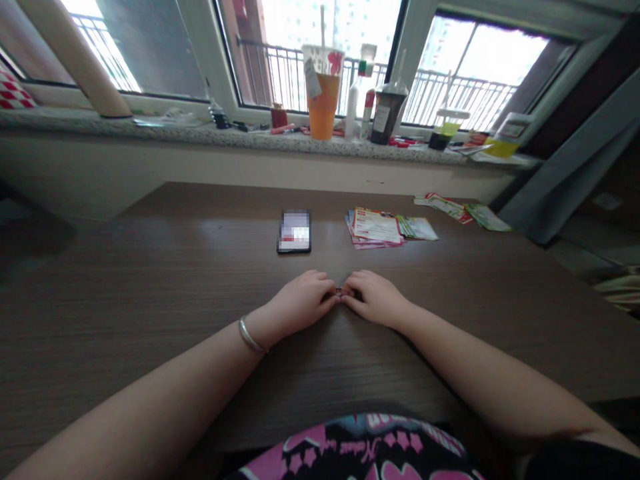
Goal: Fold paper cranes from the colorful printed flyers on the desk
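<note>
Both of my hands meet at the middle of the brown table, fingertips nearly touching. My left hand (311, 298), with a silver bangle (250, 335) on its wrist, has its fingers curled and pinched. Opposite it, my right hand (375, 298) is curled the same way. Between the fingertips shows a sliver of a small dark, thin item (339, 291); the fingers cover most of it, and its kind cannot be made out. Just beyond my left hand lies a phone (295, 231) with a lit, blurred screen. Past my right hand rests a stack of printed cards or leaflets (376, 225).
More colourful leaflets (487, 217) lie near the table's (150, 287) far right edge. Behind the table runs a stone windowsill (170, 133) holding an orange drink cup (323, 100), a dark drink cup (387, 113), bottles and pens. A grey curtain (565, 160) hangs at the right.
</note>
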